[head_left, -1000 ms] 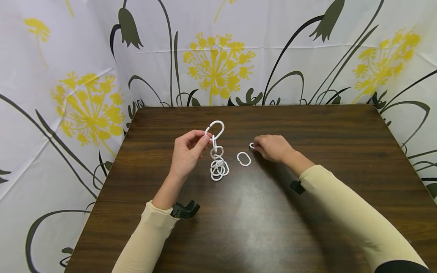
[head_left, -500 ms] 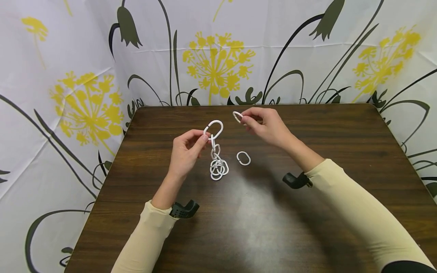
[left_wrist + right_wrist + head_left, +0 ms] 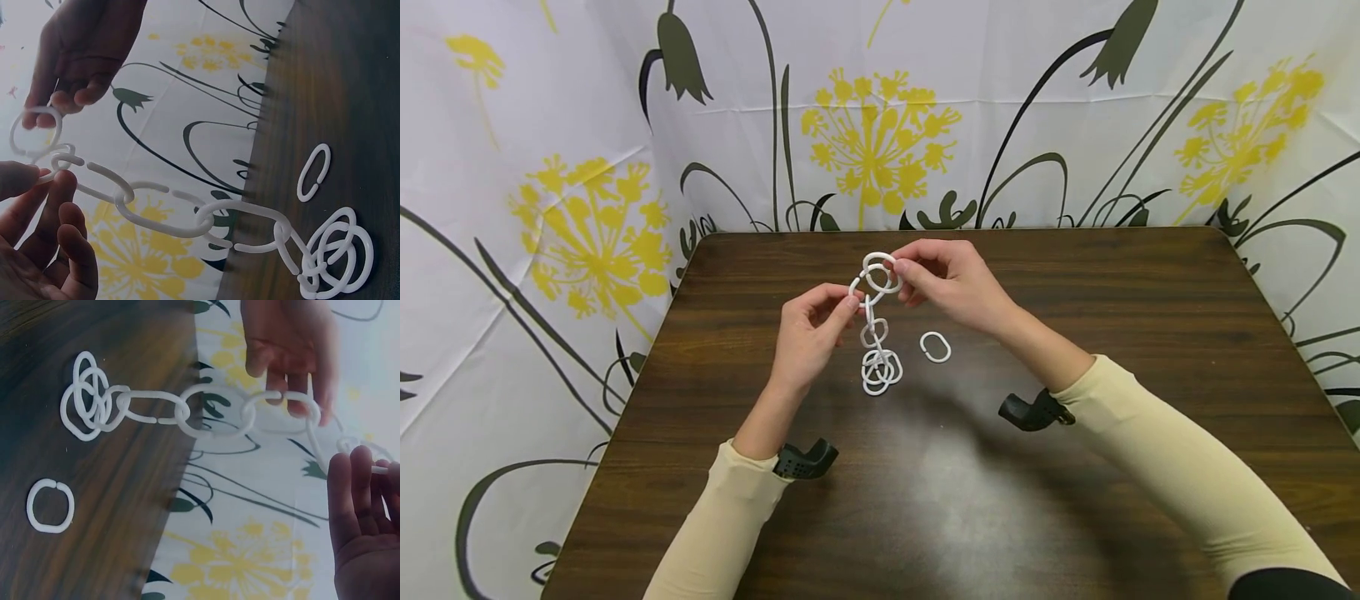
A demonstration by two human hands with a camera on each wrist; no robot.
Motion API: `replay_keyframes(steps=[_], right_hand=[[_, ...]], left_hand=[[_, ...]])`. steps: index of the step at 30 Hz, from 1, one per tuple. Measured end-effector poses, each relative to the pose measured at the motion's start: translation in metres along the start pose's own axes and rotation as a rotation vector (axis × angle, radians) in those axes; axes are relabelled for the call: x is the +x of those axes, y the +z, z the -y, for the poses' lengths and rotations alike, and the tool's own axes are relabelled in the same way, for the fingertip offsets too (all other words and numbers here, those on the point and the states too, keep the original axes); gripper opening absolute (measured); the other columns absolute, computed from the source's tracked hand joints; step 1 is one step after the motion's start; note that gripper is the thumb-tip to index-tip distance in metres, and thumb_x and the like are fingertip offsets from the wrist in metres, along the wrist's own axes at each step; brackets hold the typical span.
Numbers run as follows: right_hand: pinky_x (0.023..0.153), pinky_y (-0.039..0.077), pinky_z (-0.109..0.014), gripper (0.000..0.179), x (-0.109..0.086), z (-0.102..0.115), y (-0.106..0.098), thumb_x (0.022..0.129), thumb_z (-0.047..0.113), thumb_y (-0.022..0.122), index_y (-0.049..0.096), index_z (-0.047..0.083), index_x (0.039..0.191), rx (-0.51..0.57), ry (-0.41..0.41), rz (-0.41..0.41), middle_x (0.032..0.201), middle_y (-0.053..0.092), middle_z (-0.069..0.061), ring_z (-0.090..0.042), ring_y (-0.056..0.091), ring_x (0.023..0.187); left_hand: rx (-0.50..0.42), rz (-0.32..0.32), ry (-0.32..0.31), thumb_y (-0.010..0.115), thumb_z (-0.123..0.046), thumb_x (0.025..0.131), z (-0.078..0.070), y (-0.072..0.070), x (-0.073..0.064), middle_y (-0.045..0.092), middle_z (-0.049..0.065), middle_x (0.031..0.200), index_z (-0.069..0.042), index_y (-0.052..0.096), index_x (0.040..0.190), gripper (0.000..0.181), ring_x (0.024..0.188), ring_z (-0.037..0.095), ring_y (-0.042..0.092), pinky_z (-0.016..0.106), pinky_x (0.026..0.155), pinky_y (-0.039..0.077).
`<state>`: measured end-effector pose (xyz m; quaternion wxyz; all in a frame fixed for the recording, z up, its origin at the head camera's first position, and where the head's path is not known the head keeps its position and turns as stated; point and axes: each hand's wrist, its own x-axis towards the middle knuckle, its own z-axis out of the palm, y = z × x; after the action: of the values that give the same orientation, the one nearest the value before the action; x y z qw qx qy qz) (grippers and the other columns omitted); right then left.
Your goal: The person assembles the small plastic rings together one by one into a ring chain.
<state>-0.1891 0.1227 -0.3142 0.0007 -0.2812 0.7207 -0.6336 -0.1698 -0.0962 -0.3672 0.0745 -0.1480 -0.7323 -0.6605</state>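
My left hand [image 3: 808, 337] pinches the top link of a white plastic link chain [image 3: 162, 222] between thumb and fingertips. The chain hangs down, and its lower links lie heaped on the table. Between the thumb and fingers of my right hand [image 3: 958, 279] is a single white link [image 3: 878, 255], held up against the chain's top link. In the head view the two overlap; whether they are hooked together I cannot tell. Another loose white link [image 3: 936, 347] lies flat on the table, right of the heap. Each link shows a small gap in its side.
The dark wood-grain table [image 3: 955, 500] ends at a back edge below a white curtain [image 3: 1000, 50] printed with yellow and grey flowers. A black wrist camera [image 3: 807, 460] sits on the left forearm and another black camera [image 3: 1033, 411] on the right.
My right hand has lifted a loose link off the table and brought it up and left to the chain's top link. The left hand has stayed almost still, holding the chain.
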Motion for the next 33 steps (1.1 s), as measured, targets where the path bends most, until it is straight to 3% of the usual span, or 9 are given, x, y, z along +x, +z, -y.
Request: replay_keyframes(steps=[5,11,15,18,22,25,28,33], right_hand=[[0.064,0.057,-0.037,0.013,0.002,-0.001,0.008,0.095,0.003,0.062,0.069,-0.005,0.102,-0.048,0.005,-0.008,0.075,0.066,-0.011,-0.026,0.063,0.066],[0.063,0.057,-0.033,0.010,0.003,0.003,0.015,0.093,0.004,0.065,0.071,-0.002,0.099,-0.154,-0.016,-0.052,0.075,0.066,-0.012,-0.023,0.063,0.063],[0.061,0.056,-0.030,0.010,0.004,0.005,0.019,0.093,0.005,0.066,0.072,-0.001,0.098,-0.213,-0.014,-0.067,0.079,0.067,-0.015,-0.025,0.065,0.064],[0.060,0.055,-0.029,0.010,0.005,0.005,0.020,0.093,0.006,0.067,0.073,0.000,0.098,-0.243,-0.011,-0.067,0.080,0.068,-0.014,-0.026,0.065,0.064],[0.059,0.054,-0.030,0.011,0.007,0.003,0.021,0.092,0.008,0.067,0.073,0.001,0.098,-0.291,-0.025,-0.067,0.081,0.068,-0.006,-0.021,0.065,0.064],[0.059,0.052,-0.031,0.010,0.007,0.001,0.020,0.092,0.008,0.068,0.074,0.002,0.098,-0.324,-0.040,-0.086,0.082,0.067,-0.002,-0.015,0.063,0.063],[0.058,0.052,-0.029,0.009,0.007,-0.001,0.018,0.092,0.008,0.068,0.074,0.002,0.097,-0.320,-0.033,-0.116,0.080,0.065,-0.003,-0.013,0.062,0.062],[0.062,0.057,-0.032,0.012,0.011,-0.004,0.014,0.095,0.007,0.065,0.071,-0.002,0.098,-0.164,0.062,-0.159,0.076,0.067,-0.014,-0.023,0.066,0.066]], left_hand=[[0.010,-0.003,0.000,0.066,-0.012,0.095,-0.001,0.001,0.000,0.069,0.009,0.083,0.002,0.071,0.100,0.016,0.066,0.019,0.055,0.023,0.046,0.042],[0.032,0.004,-0.004,0.064,-0.007,0.095,-0.003,0.002,0.001,0.069,0.015,0.085,0.008,0.069,0.104,0.017,0.066,0.019,0.055,0.022,0.046,0.041],[0.045,0.016,-0.011,0.063,-0.003,0.095,-0.020,0.004,-0.002,0.068,0.018,0.085,0.011,0.067,0.103,0.017,0.067,0.023,0.056,0.021,0.048,0.042],[0.055,0.023,-0.011,0.063,-0.003,0.094,-0.031,0.006,-0.005,0.070,0.013,0.084,0.010,0.068,0.102,0.016,0.068,0.020,0.057,0.021,0.048,0.042],[0.066,0.034,0.002,0.064,-0.003,0.094,-0.032,0.007,-0.006,0.071,0.007,0.085,0.007,0.070,0.101,0.014,0.066,0.012,0.056,0.021,0.048,0.041],[0.061,0.041,0.007,0.064,-0.002,0.094,-0.033,0.007,-0.006,0.070,0.018,0.089,0.008,0.070,0.101,0.014,0.067,0.014,0.056,0.020,0.048,0.041],[0.053,0.043,0.000,0.063,-0.002,0.094,-0.033,0.007,-0.006,0.068,0.027,0.094,0.010,0.069,0.101,0.015,0.068,0.014,0.056,0.019,0.049,0.041],[0.067,0.041,-0.024,0.063,-0.002,0.094,-0.032,0.005,-0.007,0.067,0.027,0.094,0.011,0.068,0.101,0.015,0.064,0.011,0.052,0.019,0.049,0.040]])
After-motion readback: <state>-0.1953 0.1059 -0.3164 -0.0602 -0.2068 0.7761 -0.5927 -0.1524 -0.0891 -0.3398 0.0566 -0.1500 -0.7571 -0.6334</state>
